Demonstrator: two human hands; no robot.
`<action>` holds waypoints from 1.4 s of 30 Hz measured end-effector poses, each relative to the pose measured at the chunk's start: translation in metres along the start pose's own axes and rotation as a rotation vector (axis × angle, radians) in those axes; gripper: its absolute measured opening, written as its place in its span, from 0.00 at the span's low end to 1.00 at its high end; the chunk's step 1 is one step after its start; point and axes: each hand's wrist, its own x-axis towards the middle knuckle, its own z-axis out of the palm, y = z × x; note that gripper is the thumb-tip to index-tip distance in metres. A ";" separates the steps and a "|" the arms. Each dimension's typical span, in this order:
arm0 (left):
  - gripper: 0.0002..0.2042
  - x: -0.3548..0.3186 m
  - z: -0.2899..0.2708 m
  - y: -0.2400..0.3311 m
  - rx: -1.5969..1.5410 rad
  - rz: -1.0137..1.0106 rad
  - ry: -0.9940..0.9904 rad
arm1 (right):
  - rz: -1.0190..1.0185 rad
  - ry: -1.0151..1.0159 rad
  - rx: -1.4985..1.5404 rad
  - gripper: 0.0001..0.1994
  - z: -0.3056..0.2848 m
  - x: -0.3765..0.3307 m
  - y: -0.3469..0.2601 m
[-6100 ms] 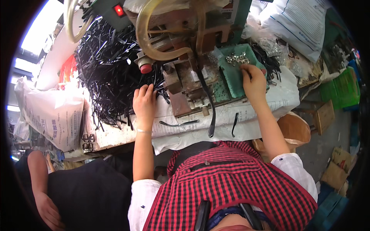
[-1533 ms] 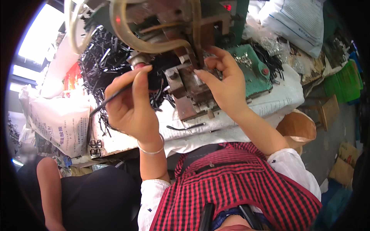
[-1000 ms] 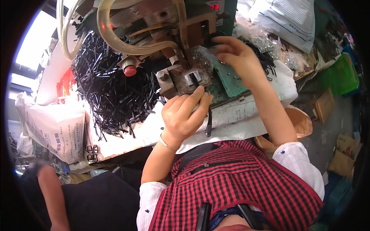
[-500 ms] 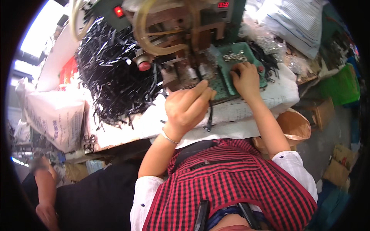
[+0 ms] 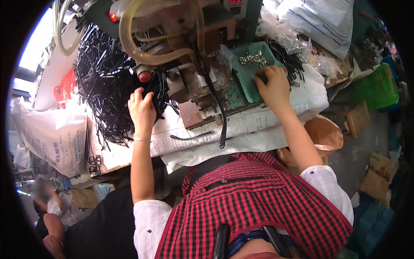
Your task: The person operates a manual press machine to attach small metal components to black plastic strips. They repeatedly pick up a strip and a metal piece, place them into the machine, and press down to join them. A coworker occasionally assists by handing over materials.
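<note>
Reaching out: both hands are up on the counter, one on each side of the machine.
Left grip: the left hand has its fingers curled into the edge of the pile of black strips. It touches the strips, but I cannot tell if it has pinched one.
Right grip: the right hand lies fingers down on the green tray. The fingertips are bent and hidden, so I cannot tell if they hold a piece.
Just past the right fingers: a little heap of small shiny metal bits sits in the same tray.
Between the hands: one loose black strap hangs from the machine over the counter's front edge.
Beside the left hand: a red round button sticks out of the machine.
Far from the right hand: a green crate sits on the floor.
</note>
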 end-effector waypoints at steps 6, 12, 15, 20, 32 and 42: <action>0.10 0.022 -0.053 0.026 -0.379 -0.105 0.469 | 0.082 -0.078 -0.226 0.06 0.013 0.003 -0.010; 0.05 0.000 -0.110 0.016 -0.324 -0.394 0.259 | 0.093 0.034 0.006 0.03 0.003 0.008 -0.003; 0.04 -0.022 -0.047 0.008 -0.127 -0.244 0.182 | 0.053 0.110 0.082 0.04 0.004 0.007 -0.004; 0.08 -0.015 -0.034 0.046 -0.425 -0.306 0.470 | 0.121 0.167 0.083 0.06 -0.013 -0.022 0.010; 0.05 0.003 -0.032 0.078 -1.264 -0.577 0.509 | 0.096 0.106 0.791 0.09 -0.002 0.038 -0.117; 0.05 0.022 -0.120 0.127 -1.028 -0.048 0.739 | 0.250 -0.078 1.138 0.28 -0.016 0.031 -0.142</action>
